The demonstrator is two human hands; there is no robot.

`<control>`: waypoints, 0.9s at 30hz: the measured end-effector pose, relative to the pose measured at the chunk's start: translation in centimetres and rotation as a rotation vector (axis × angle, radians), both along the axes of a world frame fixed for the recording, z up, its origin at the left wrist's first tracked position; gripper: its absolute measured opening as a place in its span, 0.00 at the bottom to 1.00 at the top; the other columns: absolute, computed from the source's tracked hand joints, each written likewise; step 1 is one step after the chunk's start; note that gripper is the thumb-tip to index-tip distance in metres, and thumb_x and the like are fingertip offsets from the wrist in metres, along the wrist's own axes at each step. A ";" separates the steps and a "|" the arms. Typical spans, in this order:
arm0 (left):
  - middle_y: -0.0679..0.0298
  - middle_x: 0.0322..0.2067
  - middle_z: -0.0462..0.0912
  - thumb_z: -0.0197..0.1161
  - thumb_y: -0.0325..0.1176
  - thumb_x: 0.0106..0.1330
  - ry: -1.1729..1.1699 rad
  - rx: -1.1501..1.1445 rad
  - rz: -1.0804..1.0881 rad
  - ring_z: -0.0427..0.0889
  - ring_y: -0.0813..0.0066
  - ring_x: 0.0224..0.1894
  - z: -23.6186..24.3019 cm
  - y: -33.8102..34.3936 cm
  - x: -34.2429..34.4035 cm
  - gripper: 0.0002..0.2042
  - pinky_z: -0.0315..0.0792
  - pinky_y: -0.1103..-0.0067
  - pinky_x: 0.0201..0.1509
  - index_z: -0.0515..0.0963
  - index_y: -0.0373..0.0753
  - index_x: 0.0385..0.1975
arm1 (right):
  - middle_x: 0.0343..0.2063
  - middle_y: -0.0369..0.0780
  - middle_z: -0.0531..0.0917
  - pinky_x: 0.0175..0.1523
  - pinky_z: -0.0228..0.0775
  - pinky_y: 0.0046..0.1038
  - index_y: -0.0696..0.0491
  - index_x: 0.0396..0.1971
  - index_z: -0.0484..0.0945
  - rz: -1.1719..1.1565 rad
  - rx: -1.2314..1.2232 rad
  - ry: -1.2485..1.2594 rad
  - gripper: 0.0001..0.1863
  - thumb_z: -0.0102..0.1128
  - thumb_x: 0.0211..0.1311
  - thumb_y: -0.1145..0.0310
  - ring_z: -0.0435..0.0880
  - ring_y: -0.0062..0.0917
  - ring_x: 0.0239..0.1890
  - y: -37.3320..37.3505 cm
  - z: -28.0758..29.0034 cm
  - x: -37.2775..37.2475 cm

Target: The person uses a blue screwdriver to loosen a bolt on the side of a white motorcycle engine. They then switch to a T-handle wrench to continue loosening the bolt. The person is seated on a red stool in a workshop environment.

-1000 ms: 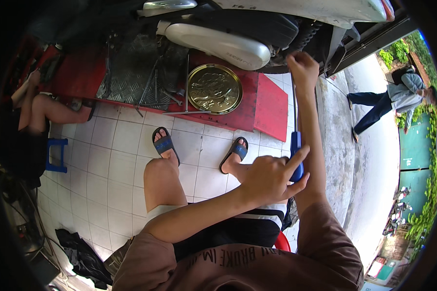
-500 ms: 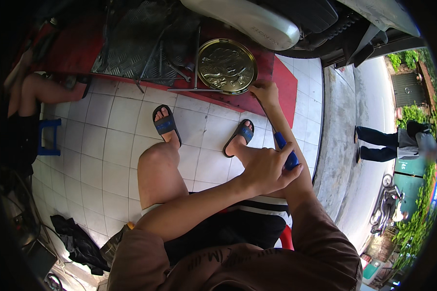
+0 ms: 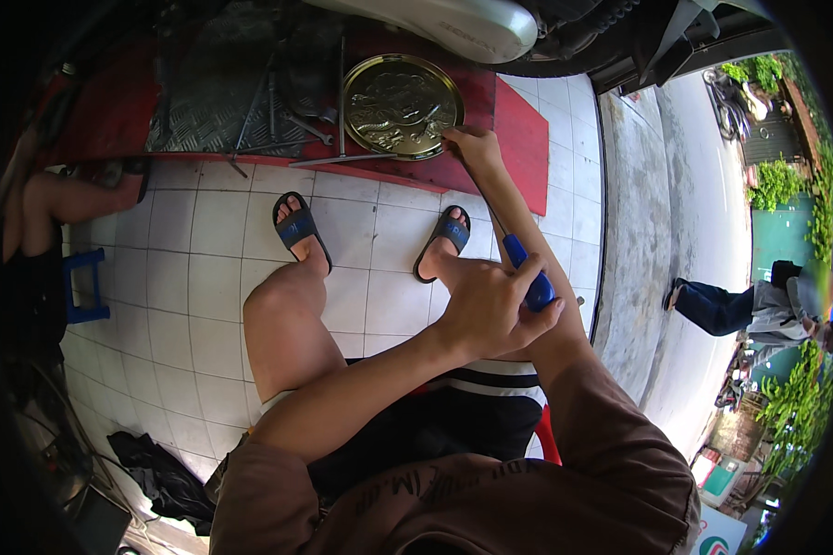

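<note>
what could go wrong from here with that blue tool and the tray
The left hand holds the blue-handled tool, which points toward the right hand: a slip might jab it.
The right hand is at the rim of the gold tray, near the front edge of the red platform: a bump might tip it.
The metal bar along that edge might drop near the open-toed sandals.

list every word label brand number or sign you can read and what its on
Wording left uncopied:
Brown shirt: dark letters, upside down, partly lost in folds.
Silver cover: lettering, blurred.
Sandals: blue marks, too small to read.
White sign: red-and-green mark, partly cut off.
</note>
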State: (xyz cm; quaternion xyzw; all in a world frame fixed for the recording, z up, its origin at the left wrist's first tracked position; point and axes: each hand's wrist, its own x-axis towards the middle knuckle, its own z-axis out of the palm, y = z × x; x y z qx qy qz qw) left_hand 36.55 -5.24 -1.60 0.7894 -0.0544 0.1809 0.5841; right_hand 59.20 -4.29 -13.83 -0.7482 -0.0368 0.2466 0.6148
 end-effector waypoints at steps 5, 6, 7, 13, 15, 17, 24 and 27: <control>0.64 0.11 0.72 0.63 0.44 0.60 -0.023 -0.028 -0.067 0.74 0.65 0.11 0.1 -0.3 0.7 0.15 0.70 0.73 0.30 0.74 0.39 0.35 | 0.24 0.43 0.82 0.28 0.73 0.22 0.67 0.31 0.79 -0.109 0.249 0.130 0.09 0.65 0.53 0.77 0.80 0.23 0.24 -1.8 -0.3 0.4; 0.62 0.11 0.74 0.63 0.44 0.60 -0.011 -0.055 -0.009 0.80 0.65 0.16 0.4 -0.3 0.9 0.16 0.70 0.72 0.23 0.73 0.37 0.31 | 0.24 0.43 0.81 0.28 0.73 0.22 0.67 0.30 0.79 -0.118 0.248 0.108 0.09 0.65 0.52 0.77 0.80 0.23 0.25 -1.1 0.0 0.2; 0.63 0.11 0.74 0.64 0.43 0.59 -0.005 -0.082 -0.015 0.78 0.64 0.15 0.5 -0.7 1.0 0.14 0.70 0.72 0.26 0.73 0.38 0.30 | 0.23 0.42 0.81 0.27 0.72 0.22 0.66 0.27 0.79 -0.086 0.282 0.070 0.07 0.66 0.51 0.77 0.79 0.23 0.23 -1.4 -0.9 0.8; 0.62 0.13 0.72 0.65 0.41 0.58 0.023 -0.042 -0.042 0.76 0.69 0.12 1.1 -0.2 1.2 0.15 0.70 0.79 0.15 0.75 0.37 0.36 | 0.22 0.41 0.81 0.28 0.74 0.21 0.64 0.30 0.79 -0.068 0.280 0.136 0.05 0.62 0.55 0.78 0.80 0.24 0.22 -1.2 0.1 0.9; 0.64 0.12 0.70 0.64 0.42 0.58 0.029 -0.044 -0.048 0.76 0.68 0.18 1.1 -0.2 1.3 0.14 0.71 0.76 0.18 0.75 0.38 0.34 | 0.27 0.43 0.82 0.33 0.77 0.21 0.65 0.34 0.77 -0.136 0.368 0.215 0.07 0.60 0.57 0.78 0.83 0.26 0.27 -1.5 0.6 0.7; 0.64 0.10 0.68 0.64 0.42 0.58 0.028 -0.026 -0.041 0.73 0.68 0.25 0.8 -0.1 1.3 0.13 0.71 0.74 0.23 0.76 0.39 0.33 | 0.32 0.44 0.81 0.39 0.80 0.21 0.65 0.38 0.75 -0.122 0.472 0.279 0.09 0.58 0.59 0.78 0.84 0.28 0.33 -1.3 1.2 0.3; 0.67 0.08 0.69 0.64 0.42 0.56 -0.013 0.025 -0.016 0.73 0.65 0.20 0.1 0.7 1.6 0.14 0.73 0.70 0.30 0.77 0.39 0.36 | 0.42 0.50 0.78 0.47 0.81 0.26 0.69 0.52 0.64 -0.070 0.671 0.356 0.18 0.50 0.64 0.78 0.83 0.33 0.43 -1.0 3.2 1.4; 0.62 0.12 0.72 0.64 0.38 0.57 0.011 0.102 -0.034 0.77 0.65 0.13 -0.6 1.1 1.7 0.13 0.68 0.72 0.18 0.74 0.38 0.37 | 0.41 0.51 0.79 0.46 0.79 0.28 0.68 0.53 0.63 -0.077 0.715 0.451 0.18 0.46 0.66 0.75 0.83 0.33 0.41 -2.8 0.0 -2.9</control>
